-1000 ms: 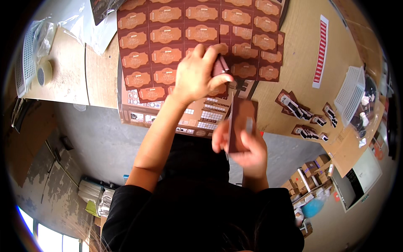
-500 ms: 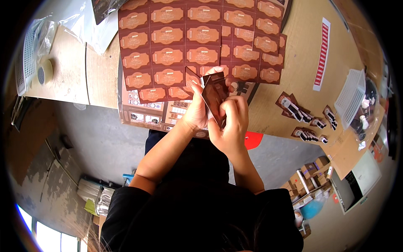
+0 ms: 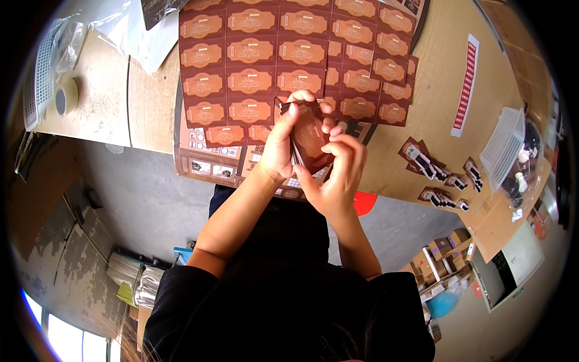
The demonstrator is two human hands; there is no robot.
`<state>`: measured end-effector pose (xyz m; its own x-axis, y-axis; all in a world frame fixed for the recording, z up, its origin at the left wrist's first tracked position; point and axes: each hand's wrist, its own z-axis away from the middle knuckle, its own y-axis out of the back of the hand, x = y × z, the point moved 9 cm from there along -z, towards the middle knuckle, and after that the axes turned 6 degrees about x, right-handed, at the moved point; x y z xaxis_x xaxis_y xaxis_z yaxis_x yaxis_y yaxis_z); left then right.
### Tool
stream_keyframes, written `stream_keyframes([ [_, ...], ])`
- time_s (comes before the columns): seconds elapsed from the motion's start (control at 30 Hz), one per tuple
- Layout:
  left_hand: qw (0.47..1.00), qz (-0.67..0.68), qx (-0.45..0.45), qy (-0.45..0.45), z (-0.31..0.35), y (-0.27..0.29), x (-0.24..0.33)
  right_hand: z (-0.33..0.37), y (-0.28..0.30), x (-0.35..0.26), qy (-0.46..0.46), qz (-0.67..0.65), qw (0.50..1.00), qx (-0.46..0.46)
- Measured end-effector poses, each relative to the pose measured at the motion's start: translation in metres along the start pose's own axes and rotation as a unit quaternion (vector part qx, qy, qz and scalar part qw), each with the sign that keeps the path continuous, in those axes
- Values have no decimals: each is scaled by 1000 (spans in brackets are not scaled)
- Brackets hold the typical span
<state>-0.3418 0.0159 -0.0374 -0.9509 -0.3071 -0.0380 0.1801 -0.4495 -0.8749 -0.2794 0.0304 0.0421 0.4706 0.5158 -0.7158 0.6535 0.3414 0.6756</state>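
Observation:
A stack of small brown printed cards (image 3: 309,136) stands tilted in my left hand (image 3: 278,149). The left thumb lies along its left edge, and the fingertips wrap round the far end to the right side. At the stack's lower right is my right hand (image 3: 339,175), thumb and fingers spread apart around the near corner and very close to or touching the cards. Beneath and beyond the hands, rows of brown cards with orange label designs (image 3: 252,51) cover a larger printed sheet (image 3: 208,158) on the table.
Several small clusters of black-and-white pieces on brown backing (image 3: 425,161) lie to the right. Past them are a red-and-white strip (image 3: 465,84) and a white perforated basket (image 3: 505,142). At the left are a tape roll (image 3: 67,97) and clear plastic bags (image 3: 129,36).
My right hand has loosened from its pinch on the stack and its fingers have spread. The stack's orange face now shows more. The table scene has shifted slightly in view.

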Motion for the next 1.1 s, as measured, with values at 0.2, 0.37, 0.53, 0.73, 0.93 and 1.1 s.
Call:
stream_keyframes([
  [0.2, 997, 24, 18, 64, 3, 3, -18, 16, 3, -11, 165, 67, 973, 145],
  [0.37, 986, 21, -26, 165, 15, -4, -37, 21, 14, -17, 200, 77, 953, 216],
  [0.53, 985, -90, 34, 144, 26, 20, -40, 32, 17, -12, 163, 67, 964, 200],
  [0.73, 990, -120, 28, 63, 10, 12, -45, 27, 12, 49, -64, -41, 997, -21],
  [0.93, 937, -325, -98, 87, 19, 13, -97, 66, 25, 76, -143, -70, 986, -47],
  [1.1, 738, -658, -150, -7, 21, 18, -95, 92, 45, 107, -101, 84, 991, -31],
])
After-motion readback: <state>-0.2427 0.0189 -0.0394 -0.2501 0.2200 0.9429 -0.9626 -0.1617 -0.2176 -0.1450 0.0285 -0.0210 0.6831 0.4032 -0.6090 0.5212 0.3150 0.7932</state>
